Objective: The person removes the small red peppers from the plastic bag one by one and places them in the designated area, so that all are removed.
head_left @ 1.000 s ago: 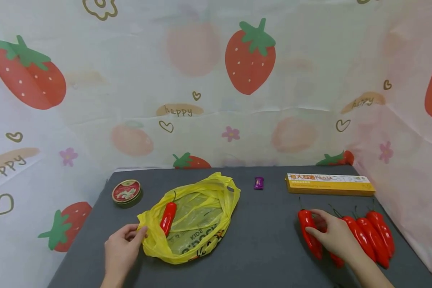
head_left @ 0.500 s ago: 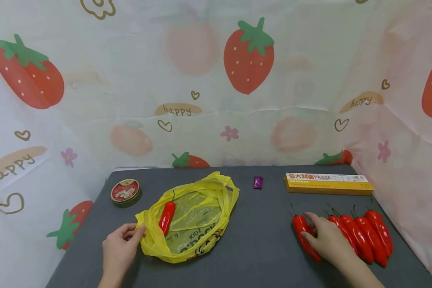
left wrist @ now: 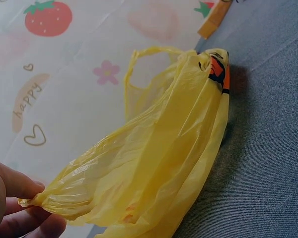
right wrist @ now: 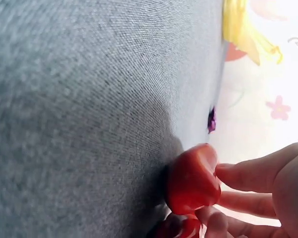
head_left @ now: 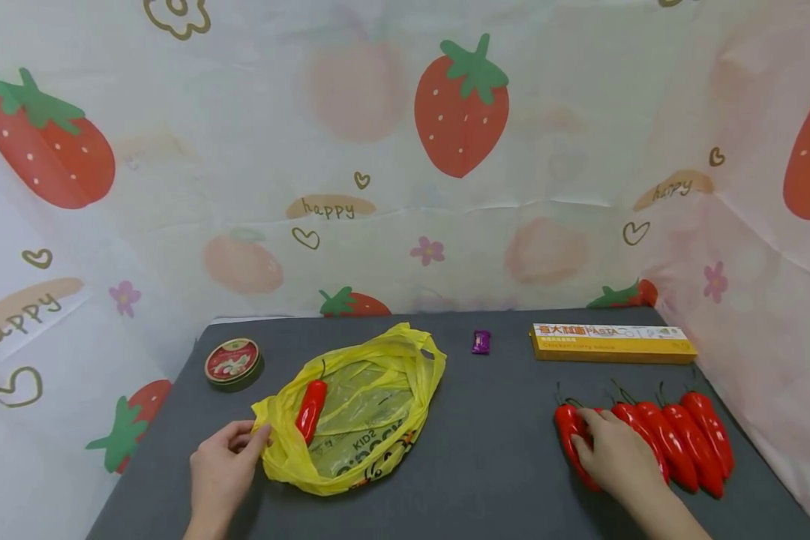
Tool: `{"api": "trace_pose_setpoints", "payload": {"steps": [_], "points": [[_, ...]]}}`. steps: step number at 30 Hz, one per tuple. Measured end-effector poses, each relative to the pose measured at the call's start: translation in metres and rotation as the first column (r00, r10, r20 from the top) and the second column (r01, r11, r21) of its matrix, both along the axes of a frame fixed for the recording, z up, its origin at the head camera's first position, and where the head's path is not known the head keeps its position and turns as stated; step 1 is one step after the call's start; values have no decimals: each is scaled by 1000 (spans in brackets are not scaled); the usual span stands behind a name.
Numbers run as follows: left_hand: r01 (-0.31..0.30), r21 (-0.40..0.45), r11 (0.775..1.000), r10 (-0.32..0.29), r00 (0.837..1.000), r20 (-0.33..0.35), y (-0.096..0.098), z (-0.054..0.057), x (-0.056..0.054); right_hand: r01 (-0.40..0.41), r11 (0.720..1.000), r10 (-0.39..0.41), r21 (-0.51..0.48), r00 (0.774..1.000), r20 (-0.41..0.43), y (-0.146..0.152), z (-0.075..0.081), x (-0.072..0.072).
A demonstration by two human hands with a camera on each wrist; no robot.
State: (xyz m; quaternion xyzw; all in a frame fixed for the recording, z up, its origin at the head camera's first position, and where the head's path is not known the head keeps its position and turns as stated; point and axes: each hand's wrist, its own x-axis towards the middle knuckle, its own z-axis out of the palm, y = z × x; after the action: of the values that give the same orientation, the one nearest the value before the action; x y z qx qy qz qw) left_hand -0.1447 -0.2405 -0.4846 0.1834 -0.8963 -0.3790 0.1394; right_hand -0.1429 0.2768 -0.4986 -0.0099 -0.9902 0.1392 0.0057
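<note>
In the head view my left hand (head_left: 223,472) pinches the left edge of a yellow plastic bag (head_left: 286,461) between thumb and fingers. The left wrist view shows the gathered edge of the bag (left wrist: 64,201) between the fingertips. A single red chili pepper (head_left: 311,411) with a dark stem lies inside the bag's mouth. My right hand (head_left: 617,454) grips the leftmost red chili pepper (head_left: 570,439) of a row; the hand covers part of it. In the right wrist view the thumb presses one side of that pepper (right wrist: 192,181), with the fingers curled at its other side.
Several more red chili peppers (head_left: 698,442) lie side by side right of my right hand. A yellow pasta box (head_left: 614,349) sits behind them. A small purple wrapped sweet (head_left: 481,342) and a round tin (head_left: 232,365) stand farther back on the dark table (head_left: 472,450).
My right hand moved left with the leftmost pepper, then slightly back right, closer to the row. My left hand keeps its pinch on the bag. The head view shifts slightly.
</note>
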Motion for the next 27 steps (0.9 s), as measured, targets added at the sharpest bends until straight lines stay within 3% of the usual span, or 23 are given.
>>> {"api": "trace_pose_setpoints", "payload": {"steps": [12,19,23,27], "points": [[9,-6,1000,-9,1000,7,3,-2,-3,-20,999,16,-32,994,-105,-5,-4,-1],[-3,3,1000,3,1000,13,1,-5,-2,2,999,-6,-47,996,-91,-5,-4,0],[-14,-5,1000,14,1000,14,0,-7,-2,10,996,-20,-93,994,-105,-7,-2,-3],[-9,-5,1000,10,1000,7,-1,-8,-1,-32,984,7,-173,990,-142,-12,3,-9]]}}
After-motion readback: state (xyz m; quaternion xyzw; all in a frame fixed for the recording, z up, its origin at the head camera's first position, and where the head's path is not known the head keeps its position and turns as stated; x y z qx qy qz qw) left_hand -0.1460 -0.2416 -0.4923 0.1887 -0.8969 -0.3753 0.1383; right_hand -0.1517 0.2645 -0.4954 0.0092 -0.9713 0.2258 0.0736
